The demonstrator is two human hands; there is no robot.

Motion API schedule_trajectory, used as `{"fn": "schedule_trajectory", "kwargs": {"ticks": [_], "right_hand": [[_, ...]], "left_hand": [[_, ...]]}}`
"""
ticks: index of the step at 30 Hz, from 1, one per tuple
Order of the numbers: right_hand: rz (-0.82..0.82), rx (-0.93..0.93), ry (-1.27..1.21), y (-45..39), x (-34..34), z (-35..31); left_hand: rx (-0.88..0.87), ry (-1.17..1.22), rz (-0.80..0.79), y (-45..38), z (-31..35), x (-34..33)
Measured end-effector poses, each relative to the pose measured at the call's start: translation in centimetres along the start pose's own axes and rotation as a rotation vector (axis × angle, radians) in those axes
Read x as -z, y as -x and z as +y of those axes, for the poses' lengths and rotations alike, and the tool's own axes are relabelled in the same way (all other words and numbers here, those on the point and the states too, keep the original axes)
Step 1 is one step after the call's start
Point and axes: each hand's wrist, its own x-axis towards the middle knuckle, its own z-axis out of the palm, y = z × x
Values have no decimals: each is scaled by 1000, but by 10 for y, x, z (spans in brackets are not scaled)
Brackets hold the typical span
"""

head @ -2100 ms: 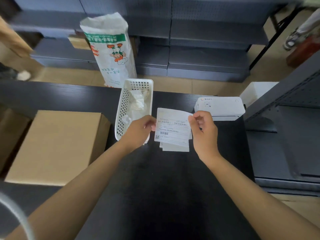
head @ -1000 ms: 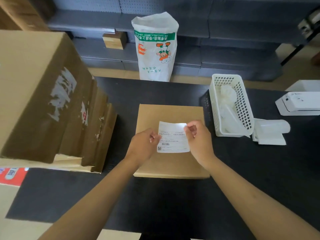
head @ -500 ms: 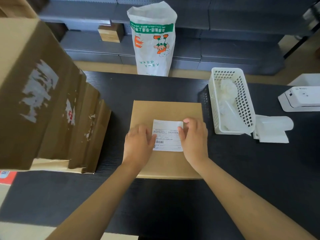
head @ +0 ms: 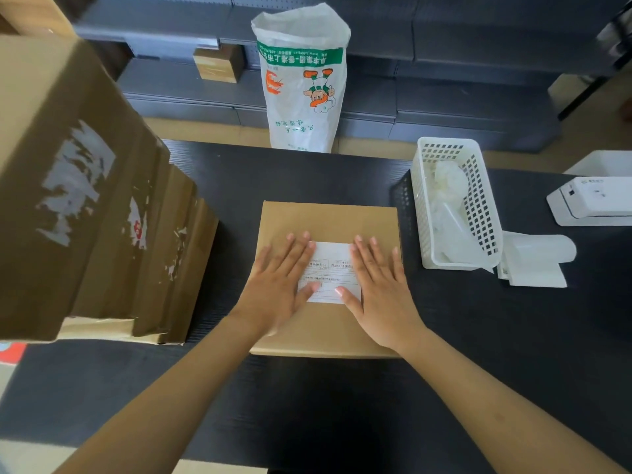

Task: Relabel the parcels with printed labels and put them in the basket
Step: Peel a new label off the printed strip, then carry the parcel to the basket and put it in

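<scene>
A flat brown cardboard parcel lies in the middle of the black table. A white printed label sits flat on its top. My left hand lies flat with straight fingers over the label's left edge. My right hand lies flat over its right edge in the same way. A white perforated basket stands to the right of the parcel, with crumpled white paper inside.
A stack of worn cardboard boxes with torn label remains fills the left. A white label printer sits at the far right, white backing sheets beside the basket. A printed white sack stands beyond the table's far edge.
Both hands carried the label from near the printer to the parcel, laid it down, and now press it flat with spread fingers instead of pinching its edges.
</scene>
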Motion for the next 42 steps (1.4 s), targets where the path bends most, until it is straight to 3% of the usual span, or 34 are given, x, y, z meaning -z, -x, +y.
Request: {"fn": "schedule_trajectory", "kwargs": {"ticks": [9, 19, 23, 28, 31, 34, 38, 42], "right_hand": [[-47, 58, 34, 16, 1, 17], [39, 47, -117, 19, 1, 11], [176, -239, -368, 28, -1, 4], [167, -432, -572, 40, -2, -1], [115, -442, -702, 50, 0, -3], [51, -398, -800, 64, 2, -5], [-68, -344, -860, 80, 1, -8], [-234, -312, -769, 80, 6, -6]], "left_hand": [[-100, -29, -101, 11, -21, 6], [-80, 77, -53, 13, -17, 7], [41, 266, 120, 22, -12, 4], [367, 762, 88, 34, -7, 4], [428, 1017, -20, 48, -14, 4], [350, 1141, -185, 71, -23, -2], [258, 1062, -306, 87, -28, -9], [256, 958, -268, 85, -26, -12]]}}
